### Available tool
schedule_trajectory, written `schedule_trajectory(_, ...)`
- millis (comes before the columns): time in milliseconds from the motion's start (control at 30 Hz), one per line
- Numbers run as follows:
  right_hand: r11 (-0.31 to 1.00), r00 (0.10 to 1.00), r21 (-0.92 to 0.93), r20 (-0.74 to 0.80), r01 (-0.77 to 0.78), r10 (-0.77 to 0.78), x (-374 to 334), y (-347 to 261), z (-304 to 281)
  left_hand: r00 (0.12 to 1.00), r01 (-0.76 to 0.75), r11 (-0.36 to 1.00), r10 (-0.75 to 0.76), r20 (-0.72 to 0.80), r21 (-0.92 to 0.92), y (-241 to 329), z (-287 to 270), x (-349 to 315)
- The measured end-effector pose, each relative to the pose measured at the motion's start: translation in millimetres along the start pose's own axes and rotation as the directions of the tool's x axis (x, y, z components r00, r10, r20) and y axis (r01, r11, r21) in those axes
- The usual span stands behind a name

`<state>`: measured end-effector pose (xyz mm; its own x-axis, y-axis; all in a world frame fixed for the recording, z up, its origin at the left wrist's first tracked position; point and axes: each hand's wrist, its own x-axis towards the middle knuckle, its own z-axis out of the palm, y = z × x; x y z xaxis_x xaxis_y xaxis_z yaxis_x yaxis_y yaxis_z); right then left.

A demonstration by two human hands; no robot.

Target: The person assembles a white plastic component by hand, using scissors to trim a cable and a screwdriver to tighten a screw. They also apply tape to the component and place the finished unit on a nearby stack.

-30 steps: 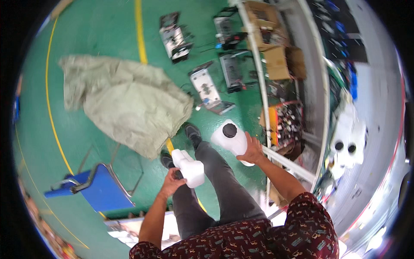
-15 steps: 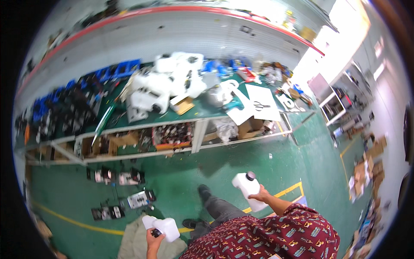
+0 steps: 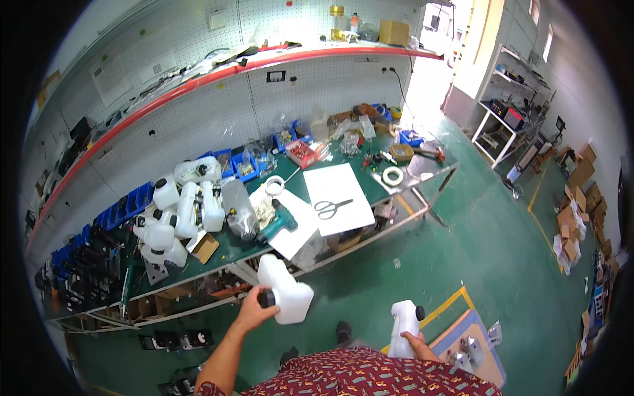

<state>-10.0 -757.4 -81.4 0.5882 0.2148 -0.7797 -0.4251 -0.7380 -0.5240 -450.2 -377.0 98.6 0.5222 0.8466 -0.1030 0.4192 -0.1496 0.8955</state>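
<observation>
My left hand [image 3: 251,313] grips a white plastic tank [image 3: 290,300] by its black cap, in front of the workbench's near edge. My right hand [image 3: 417,346], lower and to the right, is wrapped round a second white plastic tank [image 3: 403,323], whose black cap points up and to the right. On the left part of the green-topped workbench [image 3: 228,251] lies a pile of similar white tanks [image 3: 187,208] with black caps. Black-handled scissors [image 3: 333,208] rest on a white sheet [image 3: 353,181] to the right of the pile.
Beside the scissors are a tape roll [image 3: 392,176] and a green power tool [image 3: 279,224]. Blue bins [image 3: 244,166] line the bench's back. A wooden board with metal parts [image 3: 465,346] is at my right. Cardboard boxes [image 3: 571,218] stand along the right wall.
The view has turned toward the right end of the bench. My left hand has lifted its tank up to the bench's front edge; my right hand still holds the other tank.
</observation>
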Motion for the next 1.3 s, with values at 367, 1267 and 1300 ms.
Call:
schedule_trajectory(367,0.852,0.835,0.502,0.397,0.149,-0.380,92,-290,95,0.979,-0.140,0.848,0.197,-0.058,0.511,78,14,320)
schedule_trajectory(1267,0.995,0.402,0.090,0.910,0.054,-0.104,201,-617,213,0.805,0.257,0.777,0.156,-0.572,0.574,33,38,503)
schedule_trajectory(1300,0.997,0.353,0.065,0.933,0.036,-0.074,205,-631,213,0.859,0.114,0.826,0.197,-0.472,0.552,39,50,507)
